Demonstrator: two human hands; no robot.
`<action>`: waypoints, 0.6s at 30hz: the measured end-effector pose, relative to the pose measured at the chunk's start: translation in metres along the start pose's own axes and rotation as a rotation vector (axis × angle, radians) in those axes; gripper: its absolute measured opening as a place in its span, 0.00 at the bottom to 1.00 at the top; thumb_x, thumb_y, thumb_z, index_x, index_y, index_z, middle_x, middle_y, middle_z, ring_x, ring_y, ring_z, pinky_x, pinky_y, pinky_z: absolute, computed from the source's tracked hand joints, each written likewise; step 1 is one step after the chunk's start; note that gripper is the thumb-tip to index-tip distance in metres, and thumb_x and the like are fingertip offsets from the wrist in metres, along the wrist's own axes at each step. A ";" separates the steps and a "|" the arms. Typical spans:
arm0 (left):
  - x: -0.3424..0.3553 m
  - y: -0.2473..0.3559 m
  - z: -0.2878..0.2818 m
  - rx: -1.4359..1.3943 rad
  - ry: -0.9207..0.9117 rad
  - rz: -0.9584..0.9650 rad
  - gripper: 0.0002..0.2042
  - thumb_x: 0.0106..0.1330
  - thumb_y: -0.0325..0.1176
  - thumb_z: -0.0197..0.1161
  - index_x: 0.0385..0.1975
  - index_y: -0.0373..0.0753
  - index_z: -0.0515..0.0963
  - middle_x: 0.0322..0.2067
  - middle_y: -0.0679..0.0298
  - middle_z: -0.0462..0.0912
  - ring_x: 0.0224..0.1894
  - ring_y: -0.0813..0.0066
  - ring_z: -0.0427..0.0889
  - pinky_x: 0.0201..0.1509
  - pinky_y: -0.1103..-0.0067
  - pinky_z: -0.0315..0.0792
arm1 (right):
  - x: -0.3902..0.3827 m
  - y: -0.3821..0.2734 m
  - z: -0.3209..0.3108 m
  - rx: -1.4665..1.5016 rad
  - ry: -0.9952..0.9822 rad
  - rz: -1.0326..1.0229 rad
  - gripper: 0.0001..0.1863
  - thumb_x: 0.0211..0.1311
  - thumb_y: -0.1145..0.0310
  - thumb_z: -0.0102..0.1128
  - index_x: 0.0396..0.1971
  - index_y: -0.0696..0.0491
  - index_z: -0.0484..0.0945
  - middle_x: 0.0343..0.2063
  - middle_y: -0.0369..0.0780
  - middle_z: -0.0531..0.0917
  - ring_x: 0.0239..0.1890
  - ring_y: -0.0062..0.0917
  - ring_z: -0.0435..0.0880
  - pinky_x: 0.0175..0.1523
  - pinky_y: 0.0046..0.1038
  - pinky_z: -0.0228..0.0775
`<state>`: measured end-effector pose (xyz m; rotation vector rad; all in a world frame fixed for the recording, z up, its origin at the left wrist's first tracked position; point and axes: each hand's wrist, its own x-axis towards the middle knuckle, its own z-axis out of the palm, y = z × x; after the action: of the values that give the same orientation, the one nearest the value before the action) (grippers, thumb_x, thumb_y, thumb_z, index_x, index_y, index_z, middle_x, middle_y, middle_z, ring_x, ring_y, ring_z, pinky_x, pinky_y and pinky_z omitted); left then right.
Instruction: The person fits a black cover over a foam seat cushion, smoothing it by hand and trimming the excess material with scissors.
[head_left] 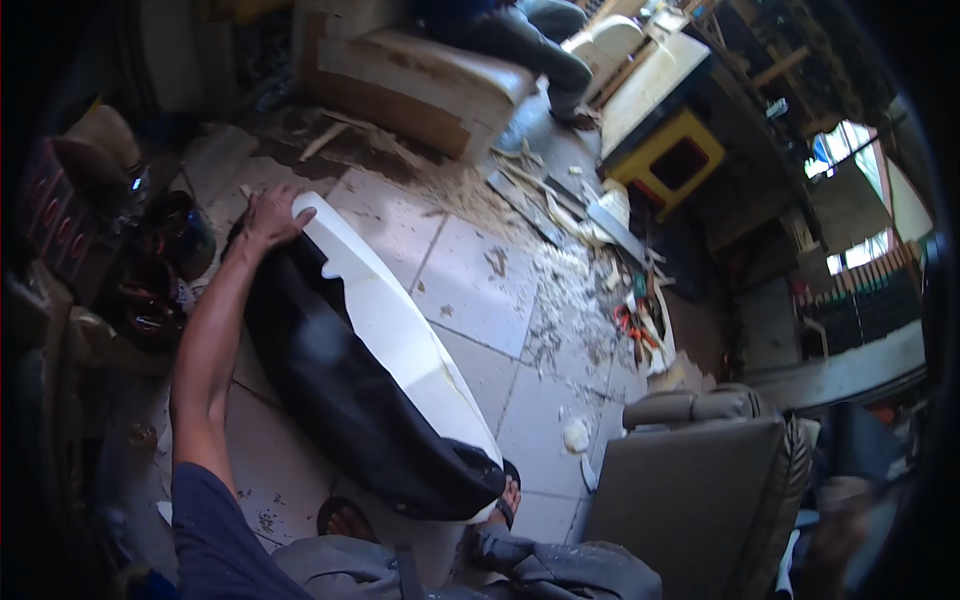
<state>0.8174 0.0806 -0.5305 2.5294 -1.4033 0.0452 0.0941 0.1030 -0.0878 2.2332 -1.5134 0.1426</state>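
A long, curved piece that looks like a motorcycle seat (360,400) stands slanted in front of me, its near end by my right foot. Black covering forms its left side, while a smooth white surface (400,335) shows along the right. My left hand (275,215) grips the far tip, the thumb lying over the white edge and the fingers partly hidden behind. At the lower right is a blurred brownish shape, possibly my right hand (845,515); its fingers cannot be made out, nor can anything in them.
A grey padded armchair-like piece (690,480) stands close at right. Scraps, white bits and tools (635,325) litter the tiled floor. Ahead is a worn bench (410,90) with a seated person's leg (560,65) beside a yellow box (680,160). Clutter (160,260) crowds the left.
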 end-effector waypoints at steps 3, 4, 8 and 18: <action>-0.011 -0.007 -0.003 0.076 -0.282 -0.217 0.35 0.66 0.62 0.55 0.69 0.49 0.68 0.69 0.56 0.67 0.70 0.53 0.66 0.76 0.47 0.46 | -0.016 -0.102 0.169 0.712 -1.022 -0.134 0.31 0.60 0.48 0.70 0.58 0.51 0.78 0.41 0.43 0.88 0.46 0.27 0.86 0.56 0.31 0.76; -0.013 -0.007 0.001 0.057 -0.286 -0.221 0.35 0.66 0.62 0.54 0.70 0.49 0.66 0.70 0.56 0.67 0.71 0.53 0.66 0.76 0.47 0.45 | -0.029 -0.134 0.214 0.611 -1.219 -0.059 0.34 0.60 0.47 0.70 0.60 0.51 0.76 0.40 0.44 0.88 0.45 0.29 0.87 0.54 0.30 0.76; -0.003 0.034 0.014 0.013 -0.280 -0.160 0.37 0.68 0.63 0.50 0.72 0.48 0.63 0.68 0.54 0.69 0.70 0.53 0.66 0.76 0.45 0.42 | -0.145 -0.163 0.398 1.014 -1.410 -0.122 0.50 0.60 0.39 0.63 0.70 0.57 0.54 0.62 0.55 0.67 0.64 0.38 0.66 0.67 0.34 0.53; -0.103 0.003 -0.017 0.259 -0.478 -0.314 0.32 0.71 0.57 0.44 0.52 0.32 0.80 0.48 0.41 0.83 0.54 0.47 0.82 0.63 0.57 0.69 | 0.025 -0.142 0.499 1.684 -0.557 0.920 0.13 0.69 0.55 0.61 0.38 0.50 0.77 0.22 0.33 0.79 0.12 0.14 0.64 0.15 0.20 0.56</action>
<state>0.7612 0.1687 -0.5290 3.0941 -1.1826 -0.4948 0.1547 -0.0789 -0.5707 2.1742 -3.4562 1.7248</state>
